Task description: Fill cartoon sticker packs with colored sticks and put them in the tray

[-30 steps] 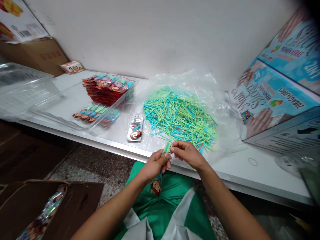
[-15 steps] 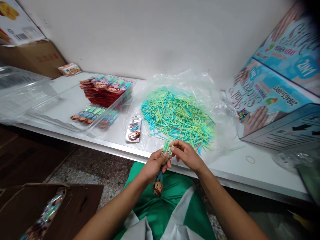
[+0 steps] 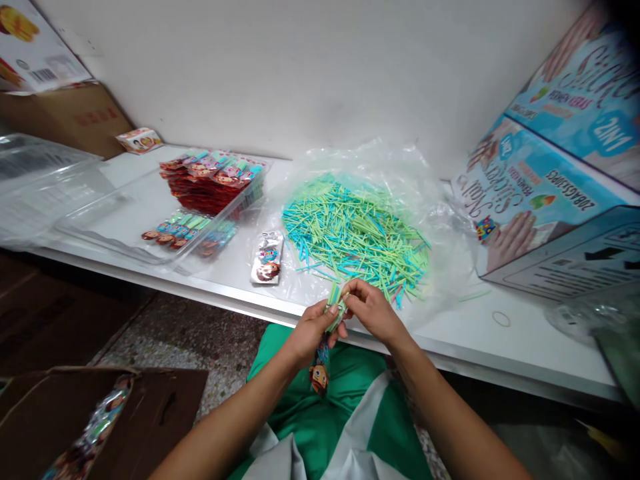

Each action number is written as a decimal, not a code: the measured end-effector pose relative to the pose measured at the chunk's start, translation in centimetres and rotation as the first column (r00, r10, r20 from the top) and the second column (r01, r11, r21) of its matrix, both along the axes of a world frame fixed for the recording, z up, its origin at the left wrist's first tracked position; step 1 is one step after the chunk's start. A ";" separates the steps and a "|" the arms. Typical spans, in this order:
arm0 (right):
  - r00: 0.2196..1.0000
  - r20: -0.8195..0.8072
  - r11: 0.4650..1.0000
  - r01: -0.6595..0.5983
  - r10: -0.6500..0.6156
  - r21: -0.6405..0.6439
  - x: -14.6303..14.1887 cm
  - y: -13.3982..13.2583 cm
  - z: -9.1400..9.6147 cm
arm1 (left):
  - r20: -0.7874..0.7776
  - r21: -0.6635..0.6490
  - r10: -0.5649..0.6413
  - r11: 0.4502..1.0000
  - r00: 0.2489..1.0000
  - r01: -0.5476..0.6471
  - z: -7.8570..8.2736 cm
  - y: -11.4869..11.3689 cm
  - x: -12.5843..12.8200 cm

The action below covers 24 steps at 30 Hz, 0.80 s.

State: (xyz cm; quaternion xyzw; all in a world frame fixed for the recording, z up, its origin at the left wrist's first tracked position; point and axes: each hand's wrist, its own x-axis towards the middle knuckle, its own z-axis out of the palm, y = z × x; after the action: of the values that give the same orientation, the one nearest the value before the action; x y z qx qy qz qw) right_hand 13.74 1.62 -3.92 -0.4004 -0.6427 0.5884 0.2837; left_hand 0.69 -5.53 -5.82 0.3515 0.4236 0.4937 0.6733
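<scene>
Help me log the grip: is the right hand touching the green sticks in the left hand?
Touching. The head view shows the right hand pinching the sticks that the left hand grips.

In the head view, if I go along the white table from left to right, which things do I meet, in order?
clear plastic containers → clear tray with red packets → single packet → pile of green and blue sticks → blue printed box

A small packing workroom: printed cartons [image 3: 545,193], a tray [image 3: 100,230] of filled packets [image 3: 210,181], loose sticks [image 3: 357,233].
</scene>
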 end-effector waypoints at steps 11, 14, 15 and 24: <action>1.000 -0.021 1.000 -0.013 0.013 -0.004 0.3 -0.1 0.0 | -0.007 0.005 -0.013 1.000 1.000 0.013 0.2 0.0 -0.3; 1.000 -0.011 0.998 -0.021 0.022 0.052 0.1 -0.1 -0.1 | -0.007 0.003 -0.036 0.999 0.999 0.036 0.4 -0.1 -0.5; 0.999 -0.011 0.997 -0.029 0.030 0.069 0.1 0.0 -0.2 | -0.008 -0.003 -0.045 0.999 0.999 0.045 0.5 -0.2 -0.5; 1.000 -0.013 0.998 0.011 -0.010 0.067 -0.1 -0.4 0.1 | 0.015 -0.026 -0.048 0.999 0.999 0.048 0.2 -0.2 -0.3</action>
State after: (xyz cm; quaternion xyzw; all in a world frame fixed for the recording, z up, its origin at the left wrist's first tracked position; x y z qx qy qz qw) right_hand 13.62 1.25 -3.86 -0.3903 -0.6581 0.5675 0.3042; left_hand 0.37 -5.76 -5.58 0.3491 0.4163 0.4745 0.6926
